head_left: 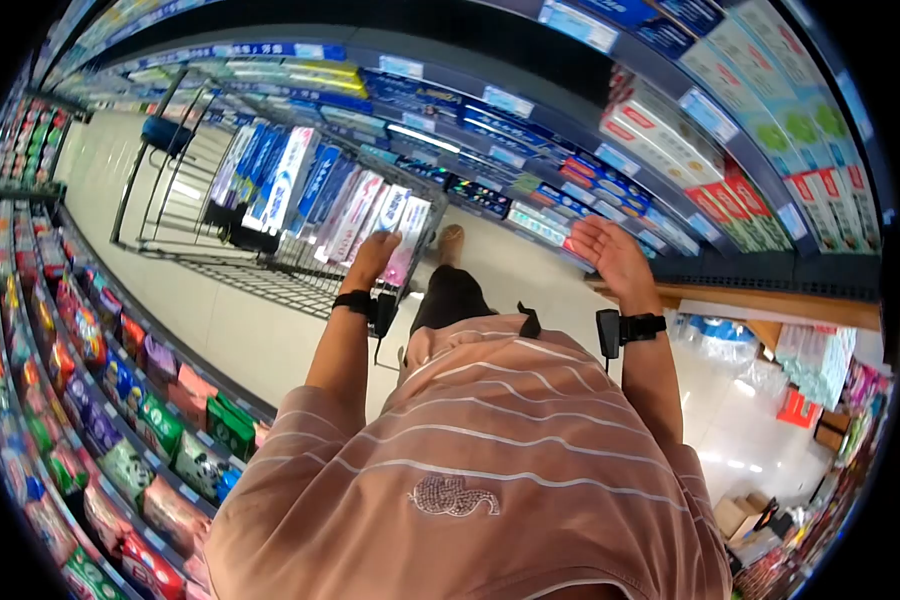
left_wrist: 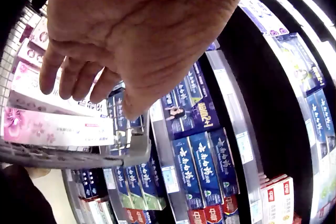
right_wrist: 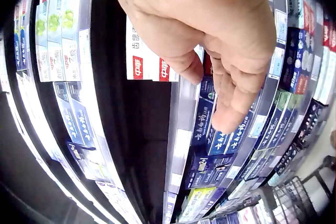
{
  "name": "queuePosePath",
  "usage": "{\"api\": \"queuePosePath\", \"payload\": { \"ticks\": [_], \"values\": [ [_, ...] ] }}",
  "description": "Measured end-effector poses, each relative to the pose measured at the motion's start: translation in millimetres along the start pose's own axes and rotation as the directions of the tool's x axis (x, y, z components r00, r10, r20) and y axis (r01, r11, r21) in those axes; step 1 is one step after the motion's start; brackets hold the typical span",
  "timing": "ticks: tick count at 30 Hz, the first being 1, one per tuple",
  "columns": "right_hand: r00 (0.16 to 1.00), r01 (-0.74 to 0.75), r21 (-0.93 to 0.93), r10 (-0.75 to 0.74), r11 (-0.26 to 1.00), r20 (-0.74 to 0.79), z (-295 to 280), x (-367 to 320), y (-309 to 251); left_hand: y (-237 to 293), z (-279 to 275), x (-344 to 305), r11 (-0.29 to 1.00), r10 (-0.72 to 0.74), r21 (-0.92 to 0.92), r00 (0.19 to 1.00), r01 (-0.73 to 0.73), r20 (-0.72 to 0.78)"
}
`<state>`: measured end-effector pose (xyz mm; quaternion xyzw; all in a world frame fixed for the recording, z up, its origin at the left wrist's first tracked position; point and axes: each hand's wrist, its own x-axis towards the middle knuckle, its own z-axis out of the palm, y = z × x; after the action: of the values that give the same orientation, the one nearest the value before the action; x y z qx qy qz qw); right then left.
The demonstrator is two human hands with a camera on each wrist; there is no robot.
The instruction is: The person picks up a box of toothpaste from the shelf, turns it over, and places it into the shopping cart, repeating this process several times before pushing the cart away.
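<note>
My left hand is over the near end of a wire shopping cart, its fingers loosely bent above the boxes inside. In the left wrist view a white and pink toothpaste box lies at the cart's rim, just below those fingers. Rows of blue and white boxes fill part of the cart. On the other side, my right hand is raised in front of the shelf with fingers relaxed and nothing held. Blue toothpaste boxes on the shelf appear behind its fingertips in the right wrist view.
Tall shelves of toothpaste boxes run along the right and far side. Lower left, another shelf holds colourful packets. Pale floor tiles show between cart and shelf. Cardboard boxes and a red box lie behind at right.
</note>
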<state>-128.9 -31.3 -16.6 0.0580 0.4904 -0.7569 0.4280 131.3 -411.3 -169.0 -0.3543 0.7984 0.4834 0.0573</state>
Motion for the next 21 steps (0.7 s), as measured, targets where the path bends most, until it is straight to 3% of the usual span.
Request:
{"api": "queuePosePath", "payload": {
  "ticks": [2, 3, 5, 6, 8, 9, 11, 14, 15, 17, 21],
  "values": [
    [1.000, -0.009, -0.027, 0.008, 1.000, -0.023, 7.8, 2.8, -0.2, 4.9, -19.7, 2.5, 0.996, 0.089, 0.020, 0.984, -0.087, -0.156],
    [1.000, -0.015, -0.034, 0.014, 0.999, -0.016, 10.4, 5.9, 1.1, -3.9, -28.0, 11.8, 0.986, 0.162, 0.003, 0.938, -0.170, -0.307],
    [1.000, -0.021, -0.047, 0.021, 0.999, -0.006, 13.9, 12.7, 1.8, -7.3, -53.8, 22.4, 0.963, 0.254, 0.080, 0.763, -0.259, -0.595],
    [1.000, -0.030, -0.049, 0.030, 0.998, -0.008, 17.7, 14.7, 2.3, -12.5, -72.3, 30.8, 0.945, 0.320, 0.177, 0.671, -0.274, -0.669],
    [0.999, -0.046, -0.052, 0.046, 0.998, -0.009, 28.7, 19.0, 3.3, 0.5, -115.0, 25.0, 0.901, 0.422, 0.397, 0.575, -0.177, -0.701],
    [0.998, -0.056, -0.058, 0.057, 0.997, 0.002, 31.0, 22.4, 4.1, -0.2, -132.3, 29.0, 0.911, 0.355, 0.410, 0.589, -0.044, -0.726],
    [0.997, -0.076, -0.067, 0.078, 0.995, 0.022, 34.4, 28.4, 6.6, -23.5, -159.4, 48.6, 0.869, 0.380, 0.493, 0.568, 0.051, -0.730],
    [0.996, -0.085, -0.101, 0.087, 0.991, 0.013, 45.5, 29.6, 7.2, -50.5, -170.5, 69.7, 0.858, 0.296, 0.500, 0.681, 0.119, -0.669],
    [0.996, -0.092, -0.106, 0.093, 0.990, 0.009, 45.1, 30.4, 8.3, -49.1, -169.6, 75.1, 0.859, 0.164, 0.462, 0.734, 0.223, -0.659],
    [0.994, -0.106, -0.118, 0.107, 0.987, 0.002, 44.0, 33.1, 9.3, -51.2, -168.9, 77.1, 0.813, 0.098, 0.509, 0.794, 0.284, -0.600],
    [0.993, -0.121, -0.098, 0.120, 0.988, -0.014, 32.7, 38.9, 11.6, -55.3, -165.6, 79.7, 0.785, 0.099, 0.527, 0.775, 0.324, -0.624]
  ]
}}
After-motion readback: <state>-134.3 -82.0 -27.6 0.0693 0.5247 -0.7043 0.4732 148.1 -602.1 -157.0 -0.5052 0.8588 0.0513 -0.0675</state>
